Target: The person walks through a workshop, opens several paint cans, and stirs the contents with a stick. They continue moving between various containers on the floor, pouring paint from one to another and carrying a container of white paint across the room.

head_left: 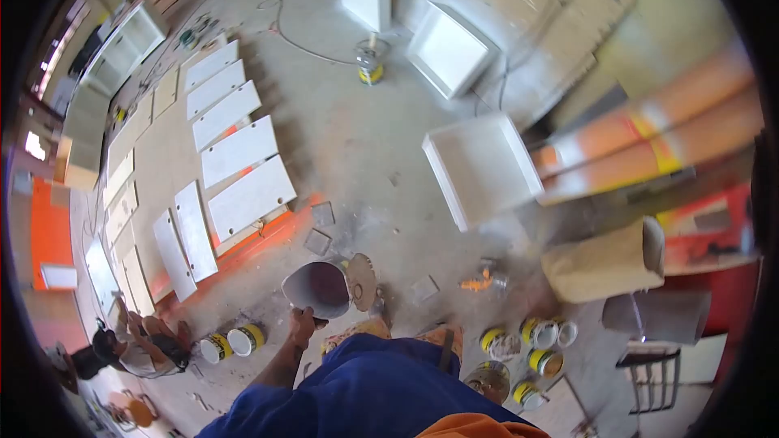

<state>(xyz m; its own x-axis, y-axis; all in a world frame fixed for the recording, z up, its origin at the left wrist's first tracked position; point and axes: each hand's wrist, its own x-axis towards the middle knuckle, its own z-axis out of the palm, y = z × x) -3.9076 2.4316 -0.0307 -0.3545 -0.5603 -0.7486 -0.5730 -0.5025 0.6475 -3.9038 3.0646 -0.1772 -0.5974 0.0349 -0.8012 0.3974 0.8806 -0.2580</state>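
My left hand [303, 325] is closed on the near rim of a grey bucket [299, 280], which is held in front of my legs. The bucket's mouth faces up toward me and its inside looks dark and reddish. Right beside it is a flat, brownish rounded piece [362, 277] with a ragged edge. My right hand is out of sight; only the blue shirt and an orange patch of cloth show on that side.
White panels [247, 195] lie in rows at the left, near a crouching person [150, 345]. A white open box [487, 166] stands ahead right. Paint cans [545, 362] cluster at my right, with two more cans [246, 339] at left. A cable [304, 50] crosses the floor.
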